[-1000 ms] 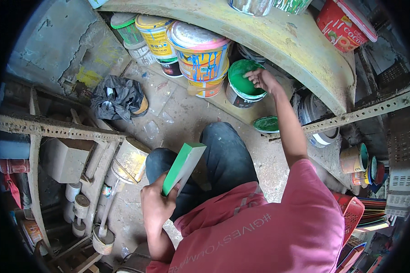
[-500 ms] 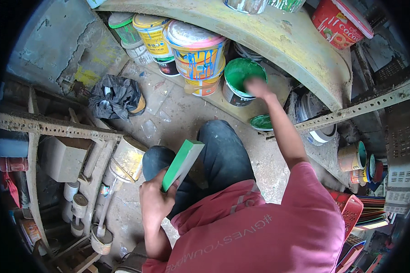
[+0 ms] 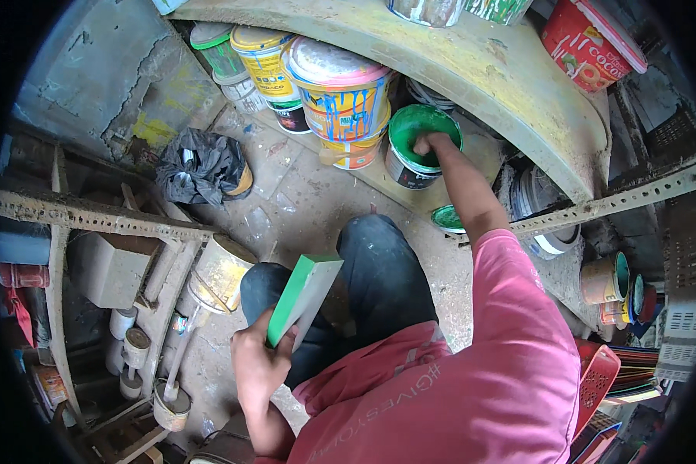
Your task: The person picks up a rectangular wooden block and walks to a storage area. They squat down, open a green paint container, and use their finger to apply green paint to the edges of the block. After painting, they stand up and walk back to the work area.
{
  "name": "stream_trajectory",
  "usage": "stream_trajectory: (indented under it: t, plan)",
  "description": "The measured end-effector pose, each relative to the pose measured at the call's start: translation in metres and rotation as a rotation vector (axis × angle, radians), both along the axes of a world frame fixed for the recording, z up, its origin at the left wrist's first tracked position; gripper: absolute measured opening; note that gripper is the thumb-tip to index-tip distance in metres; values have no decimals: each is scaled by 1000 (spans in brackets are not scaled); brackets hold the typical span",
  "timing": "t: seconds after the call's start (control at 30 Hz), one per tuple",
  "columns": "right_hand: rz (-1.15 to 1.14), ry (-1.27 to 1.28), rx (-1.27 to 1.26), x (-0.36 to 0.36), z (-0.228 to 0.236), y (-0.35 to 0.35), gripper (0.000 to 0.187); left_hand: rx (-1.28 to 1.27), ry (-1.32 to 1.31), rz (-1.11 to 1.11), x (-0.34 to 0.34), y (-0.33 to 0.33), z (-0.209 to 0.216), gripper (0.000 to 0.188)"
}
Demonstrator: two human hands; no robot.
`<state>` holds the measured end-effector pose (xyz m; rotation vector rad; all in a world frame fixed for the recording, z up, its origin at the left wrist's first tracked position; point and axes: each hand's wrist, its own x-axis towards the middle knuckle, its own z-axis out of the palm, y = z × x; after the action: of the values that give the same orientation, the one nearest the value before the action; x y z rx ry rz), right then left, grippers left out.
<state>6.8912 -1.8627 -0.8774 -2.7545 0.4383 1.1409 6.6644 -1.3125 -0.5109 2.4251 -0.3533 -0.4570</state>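
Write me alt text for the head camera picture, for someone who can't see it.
Seen from above, a crouching person in a pink shirt reaches their right hand into an open can of green paint while their left hand holds a green-faced board. Stacked paint buckets and a black bag sit nearby.

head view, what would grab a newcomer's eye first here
Most striking is the right hand reaching into the open green paint can under the curved shelf at top centre. Just below the middle, the left hand holds up a green-faced flat board over the person's knees. Left of the can, a stack of colourful paint buckets stands out.
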Motion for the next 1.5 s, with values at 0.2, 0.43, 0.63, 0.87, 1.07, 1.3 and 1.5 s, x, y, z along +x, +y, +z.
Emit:
stream_trajectory:
  t: [0.2,0.43,0.63,0.87,1.07,1.3,1.5]
  plan:
    - [-870,-157,461,-15,-62,-74,45,-51,-9,-1,1,-2,-2,22]
    - [-786,-98,405,-26,-31,-15,39,-9,6,16,0,0,-1,31]
    - [-673,523,205,-15,-77,-95,56,-59,-15,-54,11,-1,-7,31]
    - [-396,768,169,3,-59,-34,58,-22,-3,-4,6,-1,-5,31]
    - [-342,758,143,-13,-13,-20,54,-49,-13,-21,9,-1,-8,31]
    - [-217,809,134,5,-60,-30,48,10,19,-5,6,-5,3,31]
    - [-780,813,303,-1,-96,-74,55,-2,-6,-12,6,-3,-5,32]
